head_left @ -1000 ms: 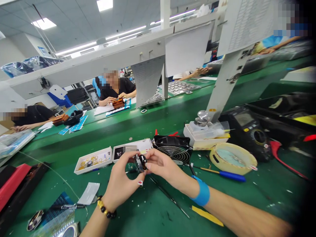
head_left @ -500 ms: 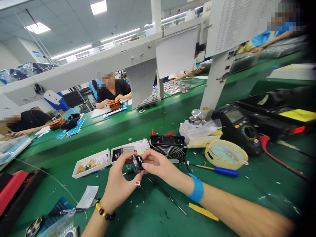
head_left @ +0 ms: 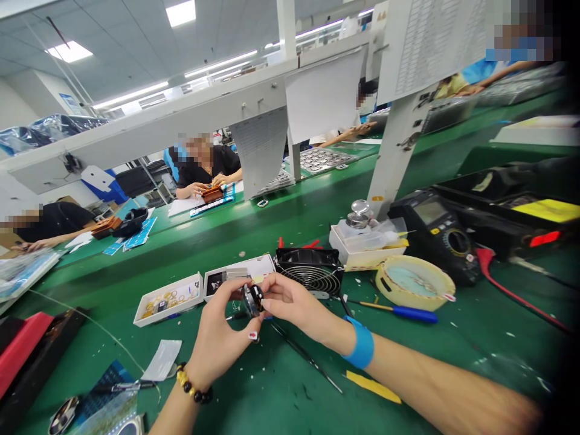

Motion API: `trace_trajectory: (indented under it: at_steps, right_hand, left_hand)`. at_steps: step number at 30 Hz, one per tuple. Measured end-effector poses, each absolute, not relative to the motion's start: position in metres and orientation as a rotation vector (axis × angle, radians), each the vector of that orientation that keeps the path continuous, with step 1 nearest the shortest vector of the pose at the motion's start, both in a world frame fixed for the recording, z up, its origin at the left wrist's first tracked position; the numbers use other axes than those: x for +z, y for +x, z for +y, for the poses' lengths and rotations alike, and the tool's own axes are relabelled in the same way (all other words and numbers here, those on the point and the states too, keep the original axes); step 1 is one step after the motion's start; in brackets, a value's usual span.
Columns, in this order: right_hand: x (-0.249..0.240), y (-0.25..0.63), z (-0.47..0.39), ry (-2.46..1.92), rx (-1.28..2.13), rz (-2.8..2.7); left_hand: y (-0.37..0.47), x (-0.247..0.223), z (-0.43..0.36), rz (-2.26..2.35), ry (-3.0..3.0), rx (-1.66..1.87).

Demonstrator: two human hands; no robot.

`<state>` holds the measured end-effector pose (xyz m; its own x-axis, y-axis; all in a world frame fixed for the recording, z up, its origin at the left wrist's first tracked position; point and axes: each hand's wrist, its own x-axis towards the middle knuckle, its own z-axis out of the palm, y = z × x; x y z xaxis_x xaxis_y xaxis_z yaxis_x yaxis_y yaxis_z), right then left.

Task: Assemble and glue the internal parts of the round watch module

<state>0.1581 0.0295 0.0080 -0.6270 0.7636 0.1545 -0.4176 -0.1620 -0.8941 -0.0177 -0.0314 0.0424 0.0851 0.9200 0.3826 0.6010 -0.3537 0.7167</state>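
A small round dark metallic piece (head_left: 252, 300), like a watch case, is held upright between both hands above the green bench. My left hand (head_left: 222, 338), with a beaded bracelet at its wrist, grips its rim between thumb and fingers. From the right, my right hand (head_left: 301, 311), with a blue wrist band, pinches its dark side; the fingertips partly hide it. A small white and red sticker is on my left thumb. Dark tweezers (head_left: 308, 357) lie on the bench below the hands.
Behind the hands are a white box of small yellow parts (head_left: 168, 300) and a black fan (head_left: 310, 269). Rightward are a blue-handled screwdriver (head_left: 414, 314), a round yellowish dish (head_left: 414, 284) and a multimeter (head_left: 435, 232). A seated person (head_left: 208, 166) works across the bench.
Both hands and the round piece stay almost in place, with only a very slight shift of the piece and fingers. The blurred person at the upper right has moved a little.
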Motion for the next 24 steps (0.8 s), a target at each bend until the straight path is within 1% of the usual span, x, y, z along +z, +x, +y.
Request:
trace_trajectory:
  at_steps: [10, 24]
  right_hand:
    - [0.0094, 0.1593, 0.0316, -0.412, 1.923, -1.292]
    - [0.0063, 0.1584, 0.0319, -0.387, 1.891, -1.312]
  left_hand:
    - [-0.0182, 0.0431, -0.0311, 1.486, 1.995, 1.174]
    - [-0.0177, 0.0438, -0.0313, 1.467, 1.998, 1.188]
